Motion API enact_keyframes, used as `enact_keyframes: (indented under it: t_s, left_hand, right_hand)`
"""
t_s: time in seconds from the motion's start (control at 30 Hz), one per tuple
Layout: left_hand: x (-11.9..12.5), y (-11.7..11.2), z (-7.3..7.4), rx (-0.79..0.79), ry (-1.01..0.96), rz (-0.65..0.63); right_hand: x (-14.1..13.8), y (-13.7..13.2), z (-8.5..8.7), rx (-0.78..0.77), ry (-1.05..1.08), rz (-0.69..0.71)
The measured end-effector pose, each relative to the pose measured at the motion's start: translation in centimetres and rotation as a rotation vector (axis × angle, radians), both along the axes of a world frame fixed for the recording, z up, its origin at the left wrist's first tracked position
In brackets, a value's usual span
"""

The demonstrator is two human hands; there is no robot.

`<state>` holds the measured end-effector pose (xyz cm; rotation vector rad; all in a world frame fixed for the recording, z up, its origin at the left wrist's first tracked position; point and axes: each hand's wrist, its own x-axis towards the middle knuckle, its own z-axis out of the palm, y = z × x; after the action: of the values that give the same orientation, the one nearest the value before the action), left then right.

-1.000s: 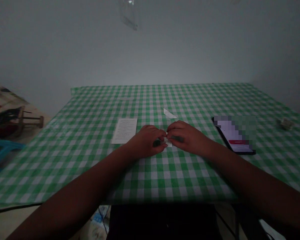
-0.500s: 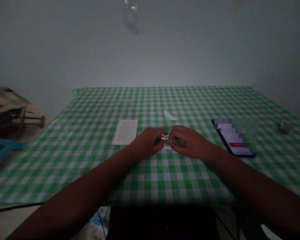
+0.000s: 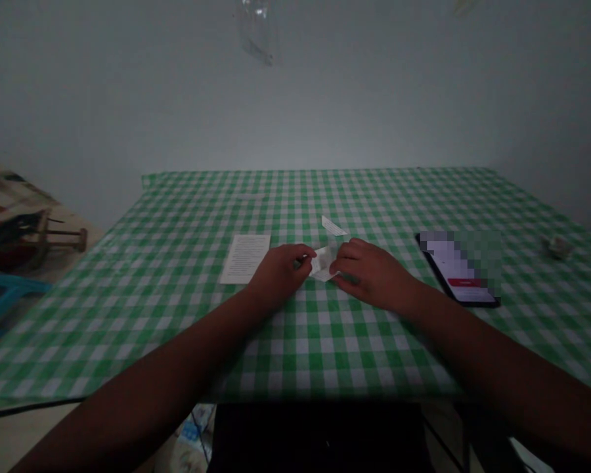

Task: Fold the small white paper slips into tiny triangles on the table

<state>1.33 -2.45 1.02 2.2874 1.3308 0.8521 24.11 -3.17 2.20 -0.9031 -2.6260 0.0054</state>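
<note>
A small creased piece of printed paper [image 3: 322, 263] is held between my two hands, just above the checked tablecloth. My left hand [image 3: 283, 269] pinches its left side between thumb and fingertips. On the opposite side, my right hand [image 3: 367, 270] grips the paper with bent fingers, which hide its right edge. Left of my left hand lies a flat printed sheet [image 3: 247, 257]. A small slanted paper scrap [image 3: 333, 226] rests a little beyond my hands.
A phone [image 3: 460, 272] with a lit screen lies to the right. Further right is a small crumpled object [image 3: 557, 247] I cannot identify. The green-checked tablecloth [image 3: 295, 368] reaches back to the wall [image 3: 349, 98]. A blue stool [image 3: 10, 295] stands at the left.
The paper between my hands has opened out and shows more of its printed surface. My left hand has shifted slightly left, so the hands are a bit further apart.
</note>
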Motion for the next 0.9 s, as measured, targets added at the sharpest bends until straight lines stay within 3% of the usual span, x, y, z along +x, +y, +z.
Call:
enact_keyframes:
  t_s: [0.3,0.47,0.57,0.9]
  left_hand:
    - [-0.87,0.45,0.23,0.111,0.293,-0.014]
    - [-0.98,0.50,0.32,0.161,0.337,-0.228]
    - [-0.77,0.35,0.37,0.134,0.384,-0.290]
    - [-0.73,-0.14,0.65,0.096,0.414,-0.189]
  right_hand:
    - [0.29,0.40,0.26,-0.022,-0.083,0.036]
    - [0.58,0.54,0.45,-0.077,-0.096,0.040]
    - [0.42,0.22,0.44,-0.100,-0.075,0.054]
    - [0.21,0.16,0.55,-0.180,-0.005,0.176]
